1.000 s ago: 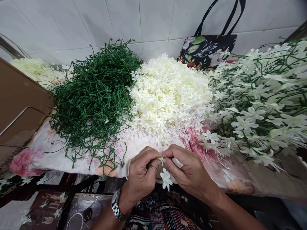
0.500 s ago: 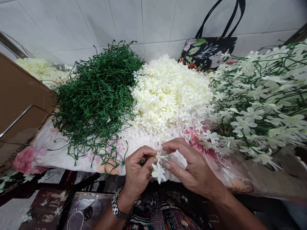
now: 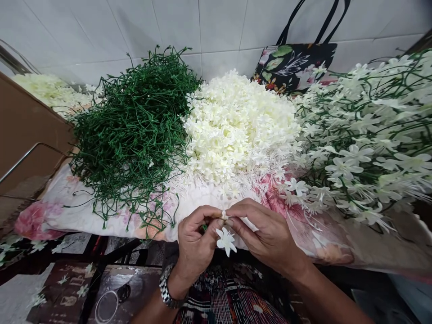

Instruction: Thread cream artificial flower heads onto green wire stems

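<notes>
Between the left hand (image 3: 199, 238) and right hand (image 3: 261, 234), a star-shaped white flower (image 3: 226, 242) hangs just below the meeting fingertips (image 3: 230, 222), close to both, its long axis hidden; both hands pinch a tiny bloom (image 3: 223, 213). Beyond, on soft cloth (image 3: 81, 220), lie wiry stems (image 3: 135, 126) and ruffled blossoms (image 3: 243, 121)

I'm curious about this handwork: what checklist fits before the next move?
1. Left hand pinching: ok, closed on a small white piece.
2. Right hand in place: ok, fingertips meeting the left's.
3. White flower in sight: ok, just below the fingertips.
4. White piece secure: cannot tell, fingertips cover most of it.
5. Green stems nearby: ok, heaped ahead on the left.
6. Loose blossoms nearby: ok, heaped beside the stems.
</notes>
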A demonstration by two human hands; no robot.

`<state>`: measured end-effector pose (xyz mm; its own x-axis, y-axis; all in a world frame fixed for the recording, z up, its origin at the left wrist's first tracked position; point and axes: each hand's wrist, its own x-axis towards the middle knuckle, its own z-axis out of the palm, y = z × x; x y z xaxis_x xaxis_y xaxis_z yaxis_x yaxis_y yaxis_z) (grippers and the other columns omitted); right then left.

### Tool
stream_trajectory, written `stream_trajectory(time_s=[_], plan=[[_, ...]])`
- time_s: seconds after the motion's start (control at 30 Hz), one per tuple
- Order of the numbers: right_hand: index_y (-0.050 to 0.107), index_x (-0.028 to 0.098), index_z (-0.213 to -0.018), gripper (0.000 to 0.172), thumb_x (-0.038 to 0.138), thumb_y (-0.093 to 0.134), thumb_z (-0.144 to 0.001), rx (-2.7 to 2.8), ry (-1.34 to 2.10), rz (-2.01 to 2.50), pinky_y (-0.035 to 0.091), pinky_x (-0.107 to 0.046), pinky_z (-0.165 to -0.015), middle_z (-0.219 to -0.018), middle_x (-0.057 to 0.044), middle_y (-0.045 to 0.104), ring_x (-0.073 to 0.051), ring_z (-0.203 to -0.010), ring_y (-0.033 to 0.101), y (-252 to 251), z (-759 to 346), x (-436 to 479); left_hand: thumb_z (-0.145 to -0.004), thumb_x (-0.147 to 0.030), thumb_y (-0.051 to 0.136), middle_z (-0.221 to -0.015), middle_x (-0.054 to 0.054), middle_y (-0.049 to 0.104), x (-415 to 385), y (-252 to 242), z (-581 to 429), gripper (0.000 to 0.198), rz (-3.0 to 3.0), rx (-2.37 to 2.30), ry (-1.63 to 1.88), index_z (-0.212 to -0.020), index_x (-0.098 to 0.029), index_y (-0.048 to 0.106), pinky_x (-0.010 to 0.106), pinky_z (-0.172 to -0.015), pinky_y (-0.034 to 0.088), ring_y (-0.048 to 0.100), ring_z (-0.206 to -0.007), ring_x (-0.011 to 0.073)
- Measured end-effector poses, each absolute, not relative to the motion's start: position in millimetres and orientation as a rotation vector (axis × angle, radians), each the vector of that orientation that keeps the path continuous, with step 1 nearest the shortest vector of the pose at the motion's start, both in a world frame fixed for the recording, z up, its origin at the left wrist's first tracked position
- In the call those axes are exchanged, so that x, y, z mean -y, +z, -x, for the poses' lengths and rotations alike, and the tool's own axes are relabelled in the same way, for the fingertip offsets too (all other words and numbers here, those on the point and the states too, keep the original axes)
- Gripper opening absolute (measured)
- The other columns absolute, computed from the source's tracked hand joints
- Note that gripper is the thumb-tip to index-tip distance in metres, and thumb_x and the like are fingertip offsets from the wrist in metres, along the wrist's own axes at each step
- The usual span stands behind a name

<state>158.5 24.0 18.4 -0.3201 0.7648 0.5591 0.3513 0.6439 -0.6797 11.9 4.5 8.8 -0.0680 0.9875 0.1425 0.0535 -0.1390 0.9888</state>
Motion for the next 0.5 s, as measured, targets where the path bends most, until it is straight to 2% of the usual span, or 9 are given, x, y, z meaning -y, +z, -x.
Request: stream_trajectory(time_s=[0.13, 0.27, 0.37, 0.5], plan=[[0.057, 0.015, -0.078, 0.012, 0.009, 0.049, -0.084, 1.912, 0.586, 0.969, 0.045, -0.023, -0.053, -0.065, -0.002, 0.057, -0.01, -0.059, 0.054, 15, -161, -24, -0.077, -0.013, 0.052, -0.068, -0.001, 0.066, -4, 15, -12, 0.009, -1.273, -1.218, 1.266, -0.077, -0.019, 0.06, 0.019, -0.054, 0.044, 0.059, -0.06, 0.0113], [0.055, 0.016, -0.076, 0.012, 0.011, 0.049, -0.084, 1.878, 0.612, 1.037, 0.043, -0.022, -0.053, -0.064, 0.0, 0.054, -0.01, -0.057, 0.052, 19, -166, -24, -0.077, -0.009, 0.045, -0.069, -0.001, 0.063, -5, 15, -10, 0.015, -1.247, -1.281, 1.104, -0.075, -0.018, 0.057, 0.019, -0.051, 0.04, 0.052, -0.056, 0.0097], [0.055, 0.018, -0.078, 0.011, 0.011, 0.05, -0.084, 1.881, 0.663, 0.945, 0.045, -0.023, -0.055, -0.067, 0.0, 0.057, -0.011, -0.061, 0.055, 30, -168, -24, -0.075, -0.006, 0.042, -0.07, -0.003, 0.059, -6, 15, -10, 0.018, -1.257, -1.278, 1.029, -0.078, -0.02, 0.052, 0.018, -0.046, 0.035, 0.047, -0.05, 0.0078], [0.056, 0.016, -0.083, 0.009, 0.009, 0.05, -0.083, 1.929, 0.738, 0.775, 0.049, -0.025, -0.064, -0.079, -0.004, 0.061, -0.013, -0.075, 0.059, 42, -165, -24, -0.071, -0.001, 0.04, -0.067, -0.006, 0.054, -6, 23, -14, 0.024, -1.308, -1.287, 0.907, -0.083, -0.021, 0.045, 0.018, -0.047, 0.035, 0.046, -0.053, 0.0086]])
